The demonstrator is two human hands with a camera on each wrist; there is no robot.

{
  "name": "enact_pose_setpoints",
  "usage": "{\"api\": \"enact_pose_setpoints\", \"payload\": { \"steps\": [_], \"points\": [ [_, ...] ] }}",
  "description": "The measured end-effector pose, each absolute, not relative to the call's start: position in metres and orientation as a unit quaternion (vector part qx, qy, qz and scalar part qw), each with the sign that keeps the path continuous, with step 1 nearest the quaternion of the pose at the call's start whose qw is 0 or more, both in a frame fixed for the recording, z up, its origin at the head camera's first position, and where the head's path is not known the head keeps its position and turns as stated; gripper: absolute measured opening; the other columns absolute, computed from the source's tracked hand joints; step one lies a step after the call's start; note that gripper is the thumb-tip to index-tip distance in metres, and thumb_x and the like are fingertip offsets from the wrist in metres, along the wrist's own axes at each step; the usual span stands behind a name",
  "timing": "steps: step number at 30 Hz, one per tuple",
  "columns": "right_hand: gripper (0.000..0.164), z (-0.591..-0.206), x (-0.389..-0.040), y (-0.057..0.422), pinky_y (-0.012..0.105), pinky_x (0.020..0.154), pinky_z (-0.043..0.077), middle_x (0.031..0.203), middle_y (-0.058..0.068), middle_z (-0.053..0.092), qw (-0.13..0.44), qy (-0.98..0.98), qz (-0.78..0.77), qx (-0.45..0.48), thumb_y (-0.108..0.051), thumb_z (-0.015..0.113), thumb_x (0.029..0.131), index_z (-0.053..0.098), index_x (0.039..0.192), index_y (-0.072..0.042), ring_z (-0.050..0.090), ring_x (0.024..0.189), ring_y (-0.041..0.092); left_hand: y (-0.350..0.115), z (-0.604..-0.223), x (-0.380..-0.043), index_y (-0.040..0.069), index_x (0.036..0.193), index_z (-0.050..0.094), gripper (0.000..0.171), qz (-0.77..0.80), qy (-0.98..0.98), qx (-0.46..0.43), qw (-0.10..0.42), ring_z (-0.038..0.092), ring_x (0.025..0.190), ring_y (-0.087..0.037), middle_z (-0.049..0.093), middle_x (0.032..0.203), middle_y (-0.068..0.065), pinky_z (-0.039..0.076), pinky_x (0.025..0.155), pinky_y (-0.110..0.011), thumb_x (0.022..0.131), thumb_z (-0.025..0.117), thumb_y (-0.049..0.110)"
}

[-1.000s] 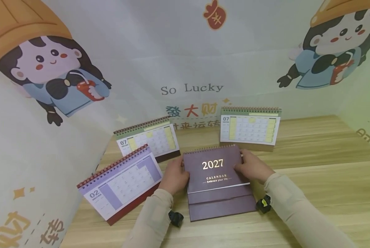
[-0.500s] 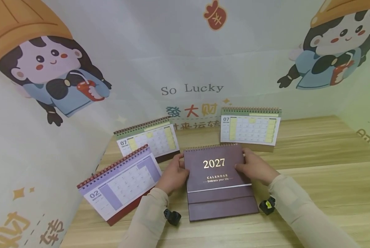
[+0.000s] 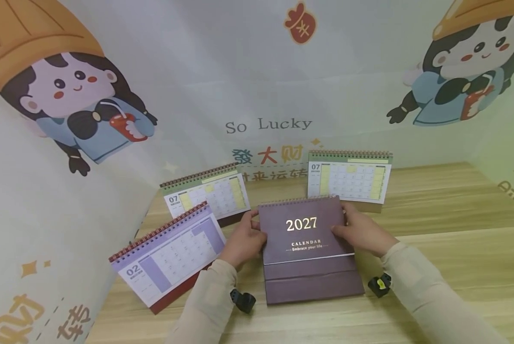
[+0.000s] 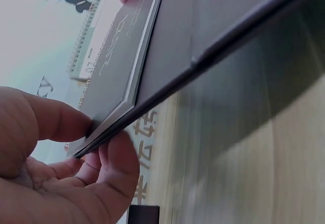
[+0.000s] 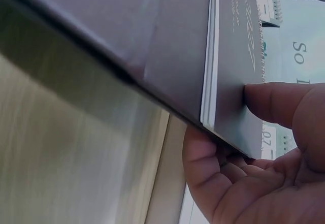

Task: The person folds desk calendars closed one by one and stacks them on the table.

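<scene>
A desk calendar [image 3: 304,234] with a plum-brown cover and gold "2027" lettering is held between both hands. Its wire spiral points away from me, and the cover stack lies on a longer folded base board. My left hand [image 3: 245,241] pinches its left side, thumb on the cover and fingers underneath, as the left wrist view shows. On the other side my right hand [image 3: 364,231] grips the same way, its thumb [image 5: 277,102] on the cover. Both wrist views show a shadow on the wood beneath the board; the calendar's underside is hidden.
A purple-page calendar [image 3: 170,260] stands at left front, partly overlapping a green-and-yellow calendar [image 3: 209,193] behind it. Another green-and-yellow calendar [image 3: 349,179] stands behind the held one. The wooden table [image 3: 446,267] meets a printed backdrop [image 3: 188,105] at the back and sides.
The plum-brown calendar and both hands have shifted slightly to the right and a little away from me. The grip looks the same, and the other calendars stay put.
</scene>
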State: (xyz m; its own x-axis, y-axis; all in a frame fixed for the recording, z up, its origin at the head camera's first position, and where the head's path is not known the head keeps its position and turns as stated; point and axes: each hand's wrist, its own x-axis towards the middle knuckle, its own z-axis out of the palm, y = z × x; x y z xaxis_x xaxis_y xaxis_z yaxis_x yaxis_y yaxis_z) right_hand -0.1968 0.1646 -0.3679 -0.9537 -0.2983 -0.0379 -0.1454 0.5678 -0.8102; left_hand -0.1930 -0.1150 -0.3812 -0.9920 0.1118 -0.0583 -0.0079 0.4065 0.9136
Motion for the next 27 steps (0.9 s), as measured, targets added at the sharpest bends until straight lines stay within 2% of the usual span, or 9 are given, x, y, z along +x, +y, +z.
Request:
{"api": "enact_pose_setpoints", "payload": {
  "steps": [7, 12, 15, 18, 21, 27],
  "points": [
    [0.067, -0.366, -0.196, 0.194, 0.061, 0.101, 0.039, 0.137, 0.045, 0.038, 0.076, 0.894, -0.422, -0.129, -0.006, 0.057, 0.096, 0.019, 0.145, 0.019, 0.042, 0.126, 0.057, -0.085, -0.384, -0.195, -0.004, 0.148, 0.034, 0.072, 0.494, 0.866, 0.070, 0.038, 0.059, 0.079, -0.018, 0.065, 0.101, -0.013, 0.049, 0.071, -0.032, 0.079, 0.056, -0.006],
    [0.065, -0.367, -0.194, 0.219, 0.061, 0.099, 0.041, 0.134, 0.045, 0.040, 0.086, 0.894, -0.422, -0.123, -0.005, 0.056, 0.096, 0.019, 0.143, 0.021, 0.045, 0.123, 0.056, -0.057, -0.384, -0.194, -0.003, 0.146, 0.039, 0.069, 0.453, 0.887, 0.093, 0.018, 0.058, 0.071, -0.016, 0.066, 0.089, -0.006, 0.051, 0.070, -0.035, 0.079, 0.056, -0.006],
    [0.064, -0.368, -0.192, 0.233, 0.059, 0.095, 0.045, 0.130, 0.045, 0.044, 0.092, 0.895, -0.422, -0.116, -0.005, 0.055, 0.097, 0.020, 0.143, 0.021, 0.052, 0.117, 0.051, -0.041, -0.383, -0.193, -0.001, 0.143, 0.044, 0.066, 0.434, 0.894, 0.108, 0.004, 0.060, 0.080, -0.018, 0.069, 0.087, -0.006, 0.052, 0.080, -0.039, 0.078, 0.056, -0.006],
    [0.062, -0.368, -0.189, 0.248, 0.057, 0.091, 0.048, 0.127, 0.045, 0.046, 0.090, 0.900, -0.414, -0.105, -0.006, 0.055, 0.098, 0.021, 0.142, 0.021, 0.055, 0.112, 0.048, -0.026, -0.384, -0.192, 0.003, 0.139, 0.049, 0.062, 0.436, 0.891, 0.123, -0.002, 0.061, 0.091, -0.019, 0.071, 0.095, -0.008, 0.051, 0.088, -0.040, 0.078, 0.057, -0.007],
    [0.063, -0.370, -0.186, 0.262, 0.056, 0.091, 0.048, 0.125, 0.045, 0.046, 0.085, 0.904, -0.409, -0.096, -0.005, 0.056, 0.097, 0.020, 0.141, 0.022, 0.056, 0.111, 0.047, -0.013, -0.387, -0.193, 0.007, 0.134, 0.054, 0.058, 0.451, 0.882, 0.133, 0.004, 0.062, 0.090, -0.018, 0.070, 0.098, -0.007, 0.052, 0.083, -0.037, 0.078, 0.057, -0.009],
    [0.065, -0.370, -0.185, 0.286, 0.049, 0.087, 0.050, 0.121, 0.046, 0.048, 0.091, 0.908, -0.401, -0.084, -0.005, 0.056, 0.096, 0.019, 0.140, 0.024, 0.060, 0.103, 0.041, 0.012, -0.389, -0.195, 0.007, 0.127, 0.058, 0.052, 0.476, 0.869, 0.133, 0.017, 0.060, 0.082, -0.013, 0.069, 0.085, -0.001, 0.050, 0.076, -0.031, 0.078, 0.059, -0.009]
  ]
}}
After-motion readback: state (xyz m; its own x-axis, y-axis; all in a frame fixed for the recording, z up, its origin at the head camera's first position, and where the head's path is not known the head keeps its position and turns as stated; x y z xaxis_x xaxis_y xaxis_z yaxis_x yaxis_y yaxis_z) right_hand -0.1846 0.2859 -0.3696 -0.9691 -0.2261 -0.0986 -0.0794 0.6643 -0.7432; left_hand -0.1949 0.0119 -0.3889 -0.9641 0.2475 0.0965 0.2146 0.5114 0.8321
